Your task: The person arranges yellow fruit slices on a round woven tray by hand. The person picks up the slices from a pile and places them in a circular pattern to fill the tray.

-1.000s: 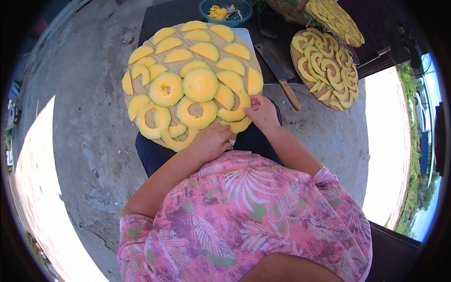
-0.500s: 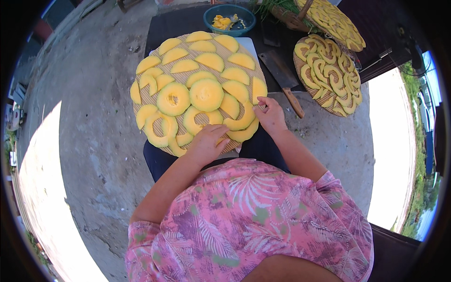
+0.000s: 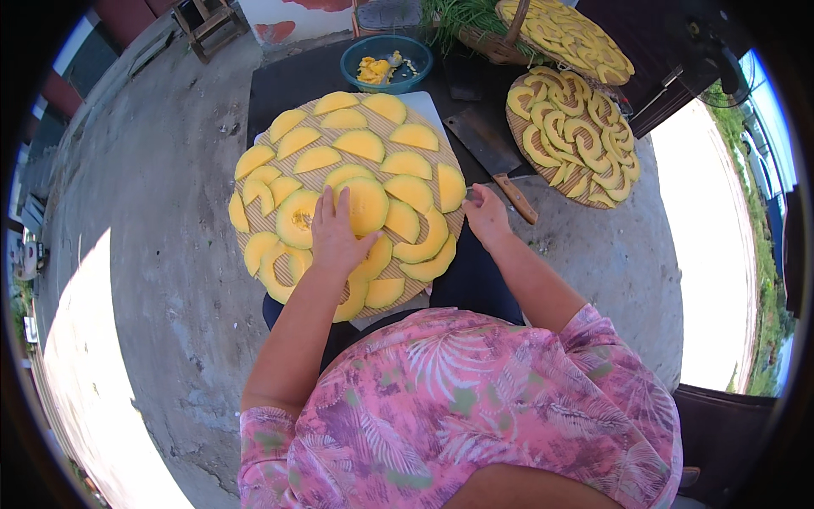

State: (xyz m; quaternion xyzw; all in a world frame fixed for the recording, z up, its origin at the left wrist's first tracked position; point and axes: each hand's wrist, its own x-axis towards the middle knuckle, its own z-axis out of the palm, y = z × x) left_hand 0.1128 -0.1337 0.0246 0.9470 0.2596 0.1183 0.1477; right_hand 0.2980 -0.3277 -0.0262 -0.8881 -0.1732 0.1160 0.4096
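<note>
A round woven tray [image 3: 430,144] covered with yellow, green-rinded pumpkin slices rests over my lap and the dark table edge. My left hand [image 3: 337,235] reaches over it with fingers apart, lying on two whole round slices. Under its fingertips are a round slice with a seedy centre [image 3: 296,219] and a solid round slice [image 3: 366,208]. Half-moon slices [image 3: 358,145] spread across the far side. Rings and curved pieces [image 3: 426,238] overlap on the near side. At the tray's right rim, my right hand [image 3: 487,216] has its fingers curled and closed on the edge.
A cleaver [image 3: 492,148] with a wooden handle lies right of the tray. Beyond stands a teal basin [image 3: 387,64] with yellow scraps and a spoon. Two more trays of slices [image 3: 577,136] are at the right, near a basket [image 3: 489,42] of green stalks.
My left hand has moved from the tray's near edge up onto the round slices. A half slice now shows at the near edge. My right hand stays at the right rim.
</note>
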